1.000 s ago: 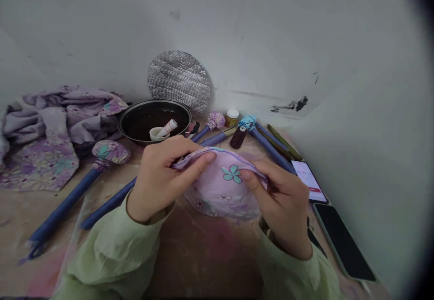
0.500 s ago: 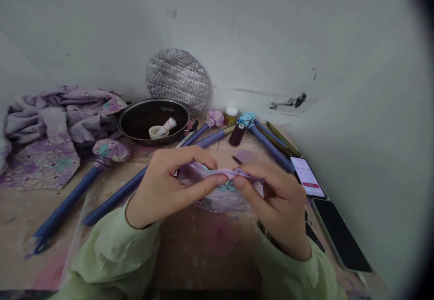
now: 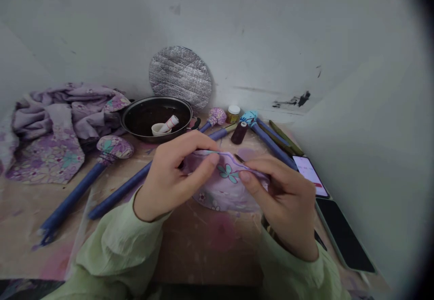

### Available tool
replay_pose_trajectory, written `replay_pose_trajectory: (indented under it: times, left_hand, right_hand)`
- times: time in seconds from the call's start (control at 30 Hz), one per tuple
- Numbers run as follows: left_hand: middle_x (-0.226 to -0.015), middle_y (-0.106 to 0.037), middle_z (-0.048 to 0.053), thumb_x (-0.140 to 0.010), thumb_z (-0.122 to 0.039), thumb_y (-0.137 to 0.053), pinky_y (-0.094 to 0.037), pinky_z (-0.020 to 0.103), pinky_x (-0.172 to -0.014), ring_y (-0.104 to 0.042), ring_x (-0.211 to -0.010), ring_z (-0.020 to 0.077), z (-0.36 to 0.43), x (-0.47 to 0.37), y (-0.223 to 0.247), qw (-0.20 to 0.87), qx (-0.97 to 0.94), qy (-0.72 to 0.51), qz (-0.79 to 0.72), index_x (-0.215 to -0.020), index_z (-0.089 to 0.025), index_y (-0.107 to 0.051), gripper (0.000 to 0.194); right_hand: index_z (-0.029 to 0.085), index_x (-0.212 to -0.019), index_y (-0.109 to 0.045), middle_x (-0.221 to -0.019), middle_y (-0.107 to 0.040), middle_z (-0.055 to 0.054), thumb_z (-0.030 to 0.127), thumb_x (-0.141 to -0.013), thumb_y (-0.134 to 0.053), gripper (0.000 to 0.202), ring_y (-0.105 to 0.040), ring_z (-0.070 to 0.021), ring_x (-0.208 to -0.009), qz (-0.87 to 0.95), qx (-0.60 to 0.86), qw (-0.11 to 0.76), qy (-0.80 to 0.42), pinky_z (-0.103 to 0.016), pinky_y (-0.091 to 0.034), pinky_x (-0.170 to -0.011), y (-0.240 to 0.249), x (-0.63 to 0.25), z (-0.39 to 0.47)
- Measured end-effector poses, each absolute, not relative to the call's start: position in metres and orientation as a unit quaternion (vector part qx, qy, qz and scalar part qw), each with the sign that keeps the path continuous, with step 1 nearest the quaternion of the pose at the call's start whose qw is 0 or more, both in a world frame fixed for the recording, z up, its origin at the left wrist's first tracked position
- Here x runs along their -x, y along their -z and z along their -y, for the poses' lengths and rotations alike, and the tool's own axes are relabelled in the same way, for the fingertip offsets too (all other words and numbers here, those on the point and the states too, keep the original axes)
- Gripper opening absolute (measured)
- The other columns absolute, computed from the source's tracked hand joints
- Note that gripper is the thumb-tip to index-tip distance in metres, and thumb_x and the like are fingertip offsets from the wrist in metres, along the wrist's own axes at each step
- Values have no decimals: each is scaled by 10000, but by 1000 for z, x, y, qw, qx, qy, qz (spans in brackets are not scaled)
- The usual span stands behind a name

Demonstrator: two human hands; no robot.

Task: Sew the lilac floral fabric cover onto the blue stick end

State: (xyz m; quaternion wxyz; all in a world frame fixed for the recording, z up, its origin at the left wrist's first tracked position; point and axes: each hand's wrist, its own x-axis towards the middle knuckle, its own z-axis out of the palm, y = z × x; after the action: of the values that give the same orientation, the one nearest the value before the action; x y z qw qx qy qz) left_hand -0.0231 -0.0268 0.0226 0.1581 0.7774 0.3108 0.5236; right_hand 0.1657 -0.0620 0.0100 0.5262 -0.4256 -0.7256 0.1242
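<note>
A piece of lilac flowered fabric (image 3: 220,189) with a teal flower hangs between my hands, its upper edge raised off the table. My left hand (image 3: 181,173) pinches that edge between thumb and fingers on the left. On the right, my right hand (image 3: 283,196) pinches the same edge, a short stretch of fabric spanning the gap. Just behind the edge, near my right fingertips, shows a dark pointed tip (image 3: 238,157); the rest of it is hidden. A dark thread spool (image 3: 239,133) stands beyond the fabric.
Blue-wrapped sticks with padded fabric heads (image 3: 114,148) lie left and behind. A black pan (image 3: 135,130) holds a small white cup (image 3: 159,129). Crumpled lilac cloth (image 3: 61,128) fills the left. Two phones (image 3: 346,234) lie at right by the wall. A lidded jar (image 3: 233,114) stands behind.
My hands have moved apart along the fabric edge, so more of the edge and the teal flower show between them. The whole view has shifted slightly.
</note>
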Motion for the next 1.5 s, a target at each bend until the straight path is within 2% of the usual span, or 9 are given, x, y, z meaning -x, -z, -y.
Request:
replay_pose_trajectory:
  times: [0.2, 0.4, 0.53, 0.77, 1.0, 1.17, 1.33, 1.5]
  left_hand:
    - [-861, -718, -8, -841, -136, -703, -539, 267, -783, -649, -817, 131, 27, 22, -23, 155, -786, -521, -294, -878, -220, -669, 98]
    - [-845, -716, -2, -867, -146, -671, -549, 282, -760, -655, -801, 139, 28, 14, -21, 141, -789, -519, -296, -868, -230, -659, 84]
    - [-870, -716, 10, -857, -116, -669, -545, 246, -773, -657, -826, 128, 28, 14, -20, 145, -798, -514, -280, -876, -209, -664, 95]
    - [-946, -693, 50, -828, 31, -519, -549, 222, -800, -658, -876, 124, 28, 22, -24, 153, -830, -470, -258, -954, -153, -706, 292]
    - [-982, -759, 28, -865, -86, -656, -551, 177, -870, -698, -899, 106, 28, 22, -22, 132, -802, -503, -293, -1019, -159, -697, 176]
    - [-941, -778, 2, -843, -69, -676, -563, 173, -831, -716, -857, 102, 31, 20, -23, 156, -794, -506, -299, -975, -178, -711, 174]
    - [-883, -777, -11, -841, -92, -685, -560, 193, -702, -708, -770, 106, 32, 22, -24, 174, -797, -500, -291, -955, -192, -720, 155]
    - [-909, -778, -29, -841, -89, -688, -554, 169, -747, -705, -796, 86, 32, 22, -22, 172, -794, -498, -305, -963, -197, -719, 166]
  right_hand:
    - [271, -888, -709, -847, -752, 20, 184, -870, -667, 99, -693, -157, -758, 727, 426, 521, -137, -299, -563, -684, -12, -164, 61]
    - [306, -915, -748, -848, -727, 21, 149, -850, -700, 177, -679, -137, -712, 737, 404, 522, -145, -267, -569, -620, -12, -162, 62]
    - [268, -886, -719, -837, -742, 20, 135, -821, -732, 148, -682, -144, -756, 731, 402, 536, -127, -272, -563, -668, -10, -162, 64]
    - [224, -840, -705, -808, -733, 28, 88, -783, -763, 158, -675, -116, -757, 737, 389, 540, -118, -227, -546, -683, -10, -161, 61]
    - [201, -894, -743, -860, -700, 15, 70, -830, -713, 149, -644, -78, -772, 748, 369, 536, -128, -175, -530, -691, -9, -163, 59]
    - [203, -890, -724, -855, -703, 24, 81, -833, -713, 135, -646, -74, -791, 755, 371, 526, -124, -172, -525, -724, -9, -160, 61]
    - [196, -894, -685, -840, -719, 45, 100, -819, -727, 129, -650, -74, -802, 743, 385, 533, -127, -176, -514, -744, -9, -157, 61]
    - [196, -892, -693, -852, -721, 46, 113, -832, -723, 106, -647, -67, -806, 747, 377, 532, -127, -169, -506, -748, -9, -157, 61]
